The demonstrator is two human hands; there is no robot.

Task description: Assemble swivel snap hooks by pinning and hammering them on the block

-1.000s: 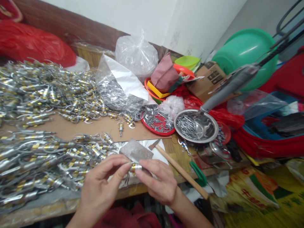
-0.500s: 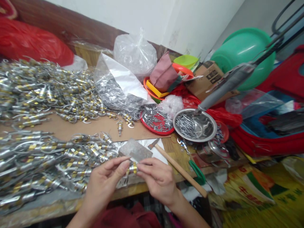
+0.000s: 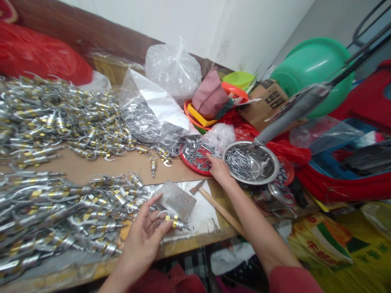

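Between the thumb and fingers of my left hand (image 3: 148, 230) is a silver metal fitting with a yellow band and a curved hook (image 3: 175, 223). Its looped end points right. Just behind it lies a grey metal block (image 3: 177, 200) on white paper. My right hand (image 3: 219, 169) is over the front right of a red tray (image 3: 191, 165) of small flat metal pieces. Its index finger is stretched out, and the other fingers are partly hidden. No piece shows in it. Many similar hooked fittings (image 3: 88, 199) are heaped left of my left hand.
Beside my right forearm stands a steel bowl (image 3: 271, 173) of metal pins. A wooden-handled hammer (image 3: 224, 209) lies partly under that forearm. Further back are a plastic bag of metal pieces (image 3: 139, 118), a larger heap of fittings (image 3: 61, 110) and a green basin (image 3: 314, 69).
My right hand has let go of the fitting and moved away, up and right, to the red tray. My left hand keeps the fitting, now turned with its loop to the right.
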